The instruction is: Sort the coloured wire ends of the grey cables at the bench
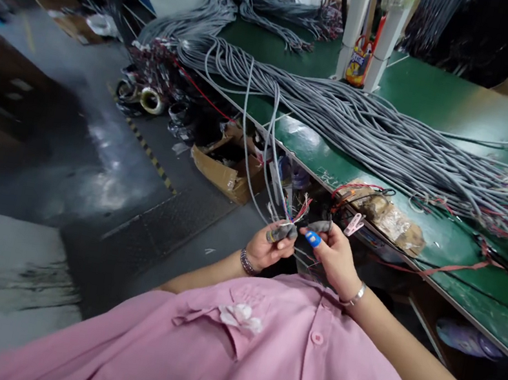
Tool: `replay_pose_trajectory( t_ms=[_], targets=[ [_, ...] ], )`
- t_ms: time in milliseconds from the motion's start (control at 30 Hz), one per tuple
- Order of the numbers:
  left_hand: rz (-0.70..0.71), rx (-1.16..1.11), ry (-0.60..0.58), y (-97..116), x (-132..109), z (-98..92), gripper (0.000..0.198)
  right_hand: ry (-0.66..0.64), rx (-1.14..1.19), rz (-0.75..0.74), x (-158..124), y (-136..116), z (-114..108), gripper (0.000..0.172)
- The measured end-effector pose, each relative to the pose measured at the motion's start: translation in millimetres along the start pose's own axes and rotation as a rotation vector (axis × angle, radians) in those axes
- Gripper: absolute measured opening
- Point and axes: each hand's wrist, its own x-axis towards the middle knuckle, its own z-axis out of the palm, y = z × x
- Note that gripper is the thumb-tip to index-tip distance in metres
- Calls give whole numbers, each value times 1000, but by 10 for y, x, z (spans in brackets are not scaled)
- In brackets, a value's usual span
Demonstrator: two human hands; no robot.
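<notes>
Grey cables (262, 145) pinched in closed left hand (266, 249), just under coloured ends (297, 209), fanning strands upward. Right hand (335, 260) closed too, capped fingertips (313, 239) nipping same ends. Held close before chest, off table (447, 99) edge, within easy sight; trailed back up to bundle (369, 122) lying there. Pink clip (355, 223) just beside right hand, handy on the edge.
</notes>
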Motion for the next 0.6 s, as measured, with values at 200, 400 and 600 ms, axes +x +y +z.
replay_pose_trajectory(
  t_ms=[200, 400, 600],
  targets=[
    [-7, -3, -31, -94, -57, -23, 28, -71, 331, 185, 122, -24, 232, 46],
    [-10, 24, 4, -133, -51, -34, 31, 73, 348, 176, 86, 15, 264, 42],
    [22, 22, 31, -194, -23, -14, 31, 95, 409, 221, 57, 83, 236, 35]
  ],
)
